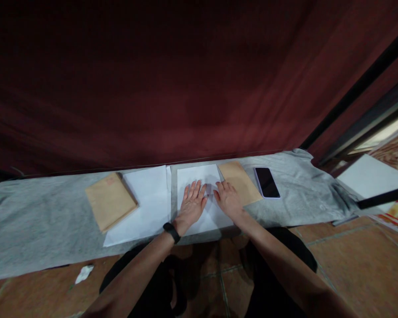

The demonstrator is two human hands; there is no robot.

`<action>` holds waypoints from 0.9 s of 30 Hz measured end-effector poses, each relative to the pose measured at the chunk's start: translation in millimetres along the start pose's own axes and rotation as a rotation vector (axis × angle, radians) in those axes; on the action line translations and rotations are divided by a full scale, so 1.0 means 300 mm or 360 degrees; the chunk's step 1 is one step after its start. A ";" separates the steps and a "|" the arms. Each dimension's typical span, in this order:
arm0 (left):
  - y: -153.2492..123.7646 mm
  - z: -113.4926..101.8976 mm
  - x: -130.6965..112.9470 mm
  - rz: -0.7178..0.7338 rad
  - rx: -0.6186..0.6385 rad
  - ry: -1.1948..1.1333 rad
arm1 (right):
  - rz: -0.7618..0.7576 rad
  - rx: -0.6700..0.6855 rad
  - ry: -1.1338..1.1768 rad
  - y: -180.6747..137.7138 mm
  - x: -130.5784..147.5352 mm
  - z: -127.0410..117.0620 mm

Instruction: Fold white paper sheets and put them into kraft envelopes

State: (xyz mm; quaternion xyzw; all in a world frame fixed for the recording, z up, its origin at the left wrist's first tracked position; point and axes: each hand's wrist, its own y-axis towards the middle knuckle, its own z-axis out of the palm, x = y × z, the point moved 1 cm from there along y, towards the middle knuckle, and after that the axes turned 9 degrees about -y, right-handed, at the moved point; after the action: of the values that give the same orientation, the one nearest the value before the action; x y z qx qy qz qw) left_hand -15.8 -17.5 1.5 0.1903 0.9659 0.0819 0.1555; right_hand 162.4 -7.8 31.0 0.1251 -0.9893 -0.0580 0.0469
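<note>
White, flat, rectangular paper sheet.

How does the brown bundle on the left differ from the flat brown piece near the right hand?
The brown bundle looks thick, with a visible side edge; the flat brown piece looks thin. The bundle overlaps white sheets; the flat piece lies beside the right hand. Both are a similar brown and lie at a slant on the bench.

Left fingers and right fingers rest outstretched, palm-down.
</note>
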 end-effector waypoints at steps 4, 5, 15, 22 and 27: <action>0.031 0.057 0.027 0.0009 0.0119 -0.0057 | -0.0281 -0.0097 0.0024 -0.018 0.047 0.096; 0.030 0.061 0.038 0.0019 0.0128 -0.0058 | -0.0279 -0.0093 0.0013 -0.024 0.049 0.121; -0.003 0.020 0.201 -0.0287 -0.0047 -0.0060 | -0.0052 -0.0111 0.0033 -0.085 0.030 0.177; -0.173 -0.026 0.032 -0.0060 0.0106 -0.0032 | -0.0228 -0.0130 0.0072 -0.151 0.017 0.143; -0.277 -0.054 -0.033 0.0176 0.0362 -0.0030 | -0.0609 -0.0021 0.0110 -0.211 -0.004 0.130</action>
State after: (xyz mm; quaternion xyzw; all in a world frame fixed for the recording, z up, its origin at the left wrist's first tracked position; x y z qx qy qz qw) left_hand -40.8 -98.9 1.2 0.2604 0.9554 -0.0217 0.1374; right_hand 174.8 -64.4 -15.6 0.3126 -0.9449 -0.0680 0.0699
